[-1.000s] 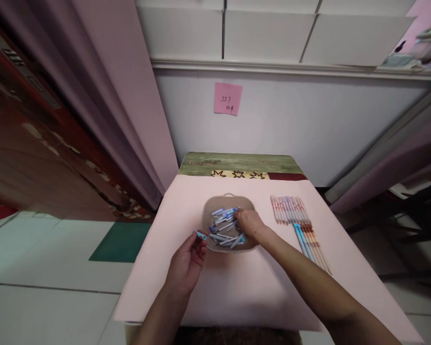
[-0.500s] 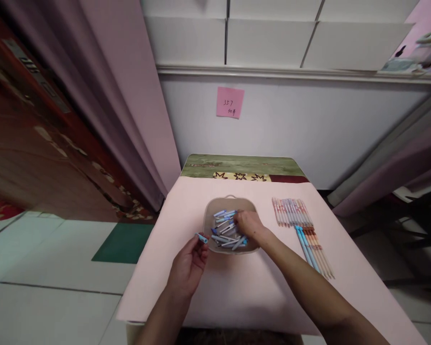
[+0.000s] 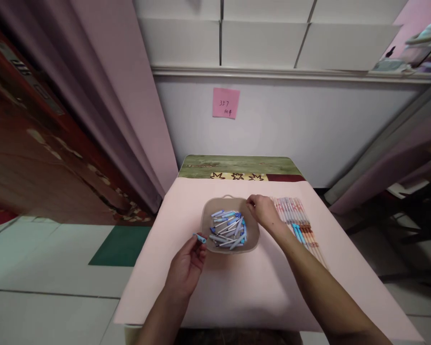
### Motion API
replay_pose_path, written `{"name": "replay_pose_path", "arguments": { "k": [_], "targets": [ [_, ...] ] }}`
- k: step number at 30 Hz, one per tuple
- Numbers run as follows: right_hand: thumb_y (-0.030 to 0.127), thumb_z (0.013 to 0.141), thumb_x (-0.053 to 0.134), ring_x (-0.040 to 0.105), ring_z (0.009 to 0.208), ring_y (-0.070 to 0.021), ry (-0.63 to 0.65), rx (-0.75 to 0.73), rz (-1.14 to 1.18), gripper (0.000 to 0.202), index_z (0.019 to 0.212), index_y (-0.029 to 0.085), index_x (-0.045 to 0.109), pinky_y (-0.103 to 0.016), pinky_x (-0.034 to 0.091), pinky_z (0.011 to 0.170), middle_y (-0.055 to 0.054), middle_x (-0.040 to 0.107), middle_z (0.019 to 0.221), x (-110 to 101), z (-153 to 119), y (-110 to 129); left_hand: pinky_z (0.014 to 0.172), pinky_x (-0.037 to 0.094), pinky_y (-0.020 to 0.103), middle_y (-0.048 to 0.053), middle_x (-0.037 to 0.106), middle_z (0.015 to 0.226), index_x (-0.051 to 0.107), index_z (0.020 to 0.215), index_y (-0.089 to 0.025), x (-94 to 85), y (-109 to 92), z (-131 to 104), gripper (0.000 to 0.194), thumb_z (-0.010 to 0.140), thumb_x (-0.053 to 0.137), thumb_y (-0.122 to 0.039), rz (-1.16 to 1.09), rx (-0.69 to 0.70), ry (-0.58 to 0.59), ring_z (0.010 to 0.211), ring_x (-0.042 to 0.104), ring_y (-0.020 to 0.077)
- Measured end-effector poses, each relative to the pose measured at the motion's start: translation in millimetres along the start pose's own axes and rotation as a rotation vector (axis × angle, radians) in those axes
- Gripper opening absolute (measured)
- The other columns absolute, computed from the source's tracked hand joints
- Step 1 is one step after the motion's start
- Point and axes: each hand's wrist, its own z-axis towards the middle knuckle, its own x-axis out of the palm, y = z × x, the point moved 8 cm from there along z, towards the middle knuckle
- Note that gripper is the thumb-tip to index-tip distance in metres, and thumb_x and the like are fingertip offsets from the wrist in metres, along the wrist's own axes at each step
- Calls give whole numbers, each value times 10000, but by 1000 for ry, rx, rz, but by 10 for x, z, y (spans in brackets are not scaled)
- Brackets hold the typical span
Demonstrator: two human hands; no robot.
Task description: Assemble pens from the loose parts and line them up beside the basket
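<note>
The person's left hand [image 3: 187, 263], palm turned partly up, pinches a short light-blue tube [image 3: 200, 238] between thumb and fingers, just off the near left side of a beige bin. The right hand [image 3: 264, 211] is bent over the bin's far right corner with its fingers curled and their tips drawn close together; from where I'm standing I can't tell whether anything is caught between them. The bin [image 3: 249, 243] sits about the middle of the table, a small loop handle at its far edge, and in it lies a loose heap of pen parts [image 3: 228, 232], slim white and grey-blue barrels crossing one another at all angles, with bright blue bits among them. Over to the right, past the right wrist, a row of patterned pens [image 3: 292, 208] lies side by side, and just nearer than these come some blue-topped pens [image 3: 299, 234] next to brown-topped pens [image 3: 309, 235], partly hidden by the forearm. Everything rests on a pale pink sheet [image 3: 222, 292], which leaves a green strip of tabletop [image 3: 240, 165] showing at the back. Beyond, on the white wall [image 3: 283, 124], hangs a pink note [image 3: 226, 103] with handwriting, and a mauve curtain [image 3: 129, 105] drops at the left.
</note>
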Motion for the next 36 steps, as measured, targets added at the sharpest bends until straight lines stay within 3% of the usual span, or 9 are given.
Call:
{"name": "replay_pose_path", "arguments": {
  "k": [8, 13, 16, 19, 22, 25, 32, 36],
  "targets": [
    [210, 919, 472, 644, 886, -179, 186, -206, 5, 232, 963, 173, 697, -262, 469, 784, -76, 708, 947, 638, 199, 858, 441, 500, 156, 75, 672, 745, 629, 817, -81, -33, -54, -25, 133, 854, 510, -36, 28, 21, -25, 526, 603, 84],
    [326, 917, 558, 602, 994, -207, 256, -223, -79, 325, 1193, 155, 555, -409, 518, 835, -89, 582, 1184, 953, 339, 1047, 443, 495, 151, 77, 664, 744, 627, 827, -77, -117, -93, 11, 137, 871, 500, -55, -2, 8, -11, 528, 592, 76],
    [327, 914, 564, 596, 1005, -208, 263, -216, -119, 333, 1201, 158, 551, -407, 516, 842, -94, 571, 1203, 1047, 356, 1088, 441, 486, 151, 78, 660, 752, 623, 834, -70, -146, -80, 41, 131, 873, 499, -55, -14, -5, 5, 532, 586, 72],
    [319, 917, 559, 604, 991, -205, 247, -226, -131, 310, 1173, 145, 570, -400, 516, 840, -98, 591, 1173, 1065, 307, 1152, 444, 481, 152, 76, 660, 766, 619, 840, -67, -156, -62, 66, 119, 869, 505, -50, -6, -9, 11, 536, 586, 71],
    [191, 930, 483, 640, 964, -243, 205, -242, -121, 231, 1059, 110, 656, -363, 510, 817, -146, 675, 1051, 1015, 253, 1203, 447, 480, 150, 76, 663, 780, 618, 842, -70, -151, -47, 78, 117, 869, 505, -53, 10, -16, 15, 539, 585, 70],
    [108, 888, 432, 667, 937, -273, 165, -249, -104, 293, 986, 115, 709, -334, 508, 784, -179, 712, 992, 950, 235, 1214, 440, 474, 148, 71, 661, 777, 614, 838, -76, -138, -39, 77, 116, 871, 504, -57, 11, -17, 21, 532, 580, 68],
    [144, 820, 506, 682, 873, -266, 128, -208, -49, 258, 952, 88, 720, -303, 495, 743, -197, 722, 951, 836, 216, 1265, 425, 465, 152, 65, 654, 767, 610, 844, -76, -126, -16, 24, 117, 868, 500, -45, 9, -9, 3, 520, 571, 69],
    [265, 837, 515, 671, 863, -241, 69, -140, 4, 287, 980, 92, 694, -275, 468, 727, -182, 715, 970, 588, 157, 1108, 425, 464, 151, 73, 653, 777, 616, 847, -62, -161, -108, -3, 124, 868, 496, -38, 10, 34, 2, 532, 576, 71]
  ]
}}
